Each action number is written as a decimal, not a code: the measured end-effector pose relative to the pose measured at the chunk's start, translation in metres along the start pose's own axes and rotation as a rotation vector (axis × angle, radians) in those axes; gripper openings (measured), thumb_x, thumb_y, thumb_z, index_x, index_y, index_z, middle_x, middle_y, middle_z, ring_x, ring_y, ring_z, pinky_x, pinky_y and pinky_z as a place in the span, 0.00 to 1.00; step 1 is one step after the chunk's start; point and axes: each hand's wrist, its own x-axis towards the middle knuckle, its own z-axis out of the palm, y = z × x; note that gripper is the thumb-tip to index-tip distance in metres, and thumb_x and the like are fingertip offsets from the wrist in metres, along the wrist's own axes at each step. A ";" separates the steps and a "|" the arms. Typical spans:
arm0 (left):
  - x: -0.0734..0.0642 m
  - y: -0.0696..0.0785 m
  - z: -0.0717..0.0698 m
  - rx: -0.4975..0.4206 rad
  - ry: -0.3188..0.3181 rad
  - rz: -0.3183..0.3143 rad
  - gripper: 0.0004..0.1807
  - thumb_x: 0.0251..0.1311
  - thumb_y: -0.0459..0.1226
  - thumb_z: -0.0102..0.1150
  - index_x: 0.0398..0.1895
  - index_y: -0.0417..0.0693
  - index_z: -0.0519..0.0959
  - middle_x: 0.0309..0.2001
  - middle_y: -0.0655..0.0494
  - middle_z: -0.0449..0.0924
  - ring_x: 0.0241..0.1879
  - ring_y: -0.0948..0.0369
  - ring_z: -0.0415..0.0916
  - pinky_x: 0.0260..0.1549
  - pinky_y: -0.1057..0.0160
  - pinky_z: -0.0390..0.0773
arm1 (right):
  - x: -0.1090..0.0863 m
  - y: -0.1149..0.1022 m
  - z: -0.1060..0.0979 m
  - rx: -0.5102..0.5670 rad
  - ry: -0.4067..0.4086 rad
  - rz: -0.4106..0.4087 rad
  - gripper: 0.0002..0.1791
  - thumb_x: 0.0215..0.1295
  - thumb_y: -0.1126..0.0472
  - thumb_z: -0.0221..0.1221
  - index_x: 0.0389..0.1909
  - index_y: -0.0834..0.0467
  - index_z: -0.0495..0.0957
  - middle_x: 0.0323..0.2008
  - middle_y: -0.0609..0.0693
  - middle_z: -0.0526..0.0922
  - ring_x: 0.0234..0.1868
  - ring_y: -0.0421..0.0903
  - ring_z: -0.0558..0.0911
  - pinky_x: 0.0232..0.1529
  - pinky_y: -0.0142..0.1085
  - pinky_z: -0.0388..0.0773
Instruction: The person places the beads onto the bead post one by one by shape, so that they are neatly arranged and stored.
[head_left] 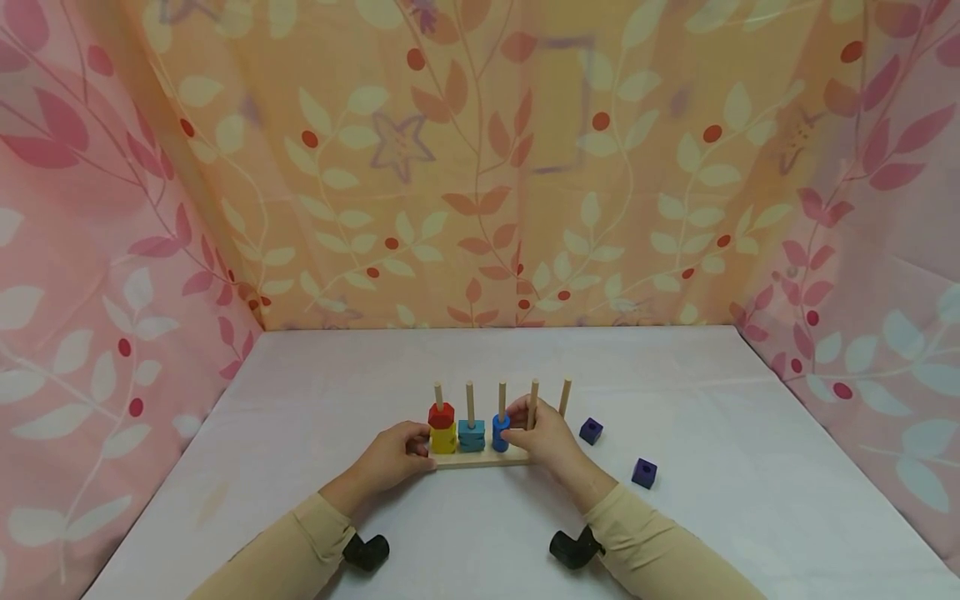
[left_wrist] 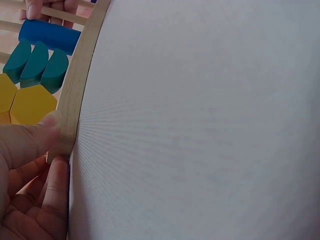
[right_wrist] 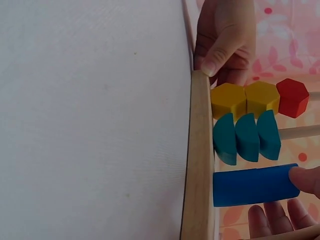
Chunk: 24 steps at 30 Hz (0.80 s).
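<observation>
A wooden peg board [head_left: 480,461] with several upright pegs stands on the table. My left hand [head_left: 390,454] pinches the left end of its base, thumb on top and fingers below. Yellow hexagonal blocks [right_wrist: 262,96] with a red block [right_wrist: 293,98] above them fill the first peg. Teal half-round blocks [right_wrist: 246,138] are on the second. On the third peg sits a blue cylinder [right_wrist: 252,186]; my right hand [head_left: 551,437] holds it near its upper end, the thumb on one side and fingertips at the other. Part of the right-hand pegs is hidden behind that hand.
Two purple cubes with holes, one farther back [head_left: 591,431] and one nearer [head_left: 644,473], lie on the white table [head_left: 300,375] to the right of the board. Patterned cloth [head_left: 480,167] hangs behind and at both sides. Black camera mounts [head_left: 576,547] are strapped at both wrists.
</observation>
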 end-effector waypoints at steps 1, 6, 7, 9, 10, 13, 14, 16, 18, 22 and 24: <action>0.000 0.000 0.000 0.000 -0.001 0.002 0.26 0.47 0.37 0.68 0.51 0.44 0.73 0.35 0.58 0.74 0.35 0.61 0.69 0.36 0.65 0.73 | 0.000 -0.001 -0.001 0.000 0.000 0.002 0.15 0.49 0.70 0.65 0.38 0.63 0.73 0.36 0.53 0.80 0.41 0.47 0.79 0.45 0.41 0.74; 0.000 0.001 0.000 -0.002 0.002 0.005 0.26 0.47 0.37 0.68 0.51 0.43 0.73 0.35 0.58 0.74 0.35 0.61 0.69 0.36 0.64 0.73 | -0.003 -0.007 -0.005 -0.021 0.005 -0.002 0.17 0.53 0.68 0.64 0.45 0.60 0.74 0.41 0.51 0.80 0.46 0.49 0.79 0.50 0.44 0.72; 0.000 0.001 -0.001 -0.003 0.001 0.003 0.26 0.47 0.37 0.68 0.51 0.43 0.73 0.35 0.58 0.74 0.35 0.61 0.69 0.37 0.64 0.73 | -0.004 -0.010 -0.006 -0.027 0.005 -0.005 0.18 0.54 0.68 0.63 0.46 0.61 0.73 0.41 0.51 0.80 0.47 0.49 0.79 0.51 0.44 0.72; -0.001 0.002 -0.001 -0.001 0.001 -0.005 0.26 0.47 0.37 0.68 0.52 0.44 0.73 0.36 0.58 0.74 0.35 0.61 0.69 0.37 0.64 0.73 | -0.006 -0.014 -0.008 -0.023 0.002 -0.016 0.18 0.55 0.68 0.62 0.48 0.61 0.73 0.43 0.52 0.80 0.49 0.51 0.78 0.51 0.45 0.71; -0.001 0.001 -0.001 -0.001 0.001 -0.007 0.26 0.47 0.37 0.68 0.52 0.44 0.73 0.36 0.58 0.74 0.35 0.61 0.69 0.37 0.64 0.73 | -0.007 -0.016 -0.010 -0.023 0.001 -0.020 0.18 0.55 0.68 0.61 0.48 0.61 0.73 0.44 0.53 0.80 0.49 0.51 0.78 0.52 0.45 0.71; 0.000 0.001 0.000 0.002 0.001 -0.011 0.27 0.47 0.38 0.68 0.52 0.44 0.73 0.36 0.59 0.74 0.35 0.61 0.70 0.37 0.64 0.73 | -0.009 -0.023 -0.014 -0.017 -0.001 -0.049 0.18 0.56 0.69 0.60 0.49 0.61 0.73 0.45 0.54 0.80 0.50 0.53 0.77 0.52 0.45 0.71; 0.000 0.001 0.000 0.003 0.000 -0.011 0.27 0.47 0.38 0.68 0.52 0.44 0.73 0.36 0.59 0.74 0.35 0.61 0.70 0.37 0.64 0.73 | -0.010 -0.025 -0.016 -0.016 -0.003 -0.060 0.18 0.56 0.69 0.60 0.49 0.60 0.73 0.45 0.55 0.79 0.50 0.53 0.77 0.52 0.45 0.71; 0.000 0.001 0.000 0.001 0.000 -0.011 0.27 0.47 0.37 0.68 0.52 0.44 0.73 0.36 0.59 0.74 0.35 0.61 0.70 0.37 0.64 0.73 | -0.013 -0.029 -0.019 -0.019 -0.009 -0.074 0.19 0.57 0.68 0.60 0.51 0.59 0.72 0.47 0.56 0.79 0.51 0.54 0.76 0.53 0.46 0.70; 0.000 0.001 0.000 0.000 -0.003 -0.009 0.27 0.47 0.37 0.68 0.52 0.44 0.73 0.36 0.58 0.74 0.35 0.61 0.70 0.37 0.64 0.73 | -0.015 -0.033 -0.023 -0.025 -0.021 -0.089 0.21 0.58 0.67 0.60 0.53 0.58 0.71 0.50 0.57 0.77 0.53 0.54 0.75 0.54 0.45 0.69; 0.000 0.001 -0.001 0.000 -0.005 -0.010 0.27 0.47 0.38 0.68 0.52 0.44 0.73 0.37 0.58 0.74 0.35 0.61 0.70 0.37 0.64 0.73 | -0.021 -0.041 -0.033 -0.008 -0.055 -0.119 0.25 0.60 0.67 0.58 0.59 0.58 0.67 0.55 0.58 0.73 0.57 0.53 0.73 0.56 0.44 0.67; 0.000 0.002 -0.001 -0.001 -0.006 -0.011 0.27 0.47 0.38 0.68 0.53 0.44 0.73 0.37 0.58 0.74 0.35 0.61 0.70 0.37 0.64 0.73 | -0.024 -0.044 -0.038 0.002 -0.070 -0.145 0.26 0.61 0.67 0.57 0.61 0.58 0.65 0.56 0.58 0.72 0.58 0.52 0.71 0.57 0.43 0.65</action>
